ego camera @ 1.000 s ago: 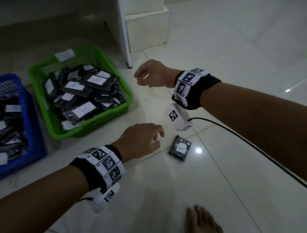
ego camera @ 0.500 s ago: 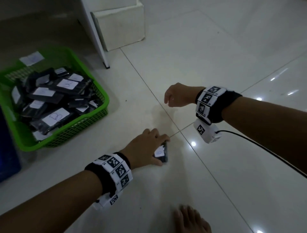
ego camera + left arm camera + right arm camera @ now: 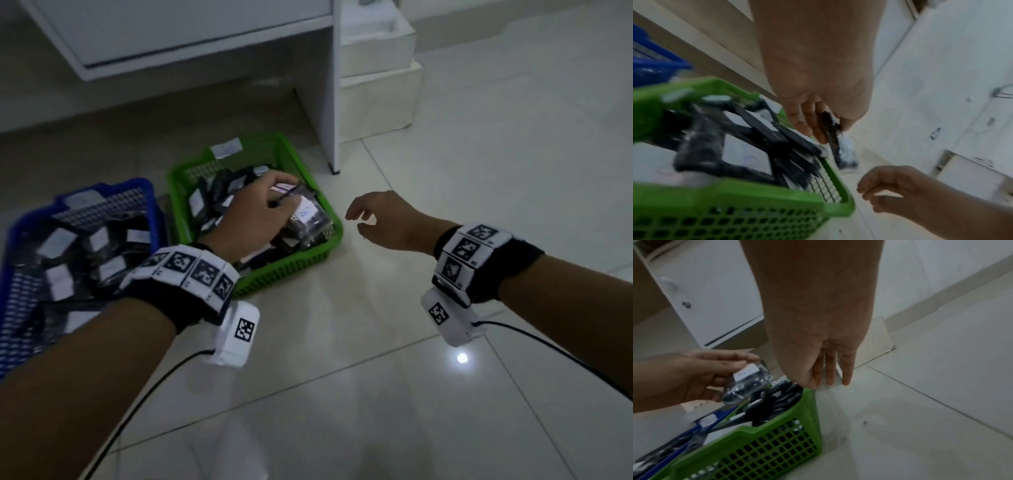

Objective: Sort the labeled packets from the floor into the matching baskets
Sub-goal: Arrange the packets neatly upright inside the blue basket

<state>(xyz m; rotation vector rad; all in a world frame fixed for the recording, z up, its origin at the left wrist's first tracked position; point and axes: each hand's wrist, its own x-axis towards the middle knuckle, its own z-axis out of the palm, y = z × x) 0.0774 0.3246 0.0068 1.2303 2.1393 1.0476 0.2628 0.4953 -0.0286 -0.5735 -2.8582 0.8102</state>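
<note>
My left hand (image 3: pixel 260 212) grips a dark labeled packet (image 3: pixel 308 219) above the right side of the green basket (image 3: pixel 291 270), which is full of black packets with white labels. The left wrist view shows the packet (image 3: pixel 844 152) pinched between fingers and thumb, hanging over the green basket's (image 3: pixel 735 199) far rim. In the right wrist view the packet (image 3: pixel 748 382) hangs just over the green basket (image 3: pixel 756 451). My right hand (image 3: pixel 376 219) hovers empty over the floor to the right of the basket, fingers relaxed (image 3: pixel 830 373).
A blue basket (image 3: pixel 20 240) with several labeled packets stands left of the green one. A white cabinet (image 3: pixel 329 102) and a white block (image 3: pixel 376 89) stand behind the baskets. Pale tiled floor (image 3: pixel 445 394) stretches to the right and front. Wrist camera cables trail over it.
My left hand picked the packet up off the floor and carried it left, over the green basket. The right hand stayed empty, and my view swung toward the baskets.
</note>
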